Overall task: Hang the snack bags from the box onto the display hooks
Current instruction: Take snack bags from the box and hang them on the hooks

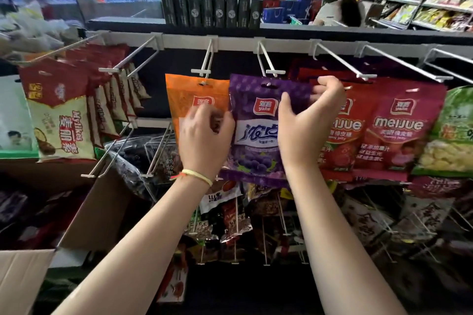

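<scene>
Orange bag [197, 100] and red bag [348, 130] (touching) flank purple bag [258, 130]

Yellow-and-red string bracelet [197, 175], left wrist

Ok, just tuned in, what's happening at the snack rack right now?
A person is stocking the top row of display hooks. Both hands are on a purple snack bag: the left hand holds its left edge and the right hand grips its upper right corner. A hook pokes through the bag's hanger hole, so it looks hung or nearly so. An orange bag hangs to its left, red bags to its right. The cardboard box sits at lower left.
</scene>
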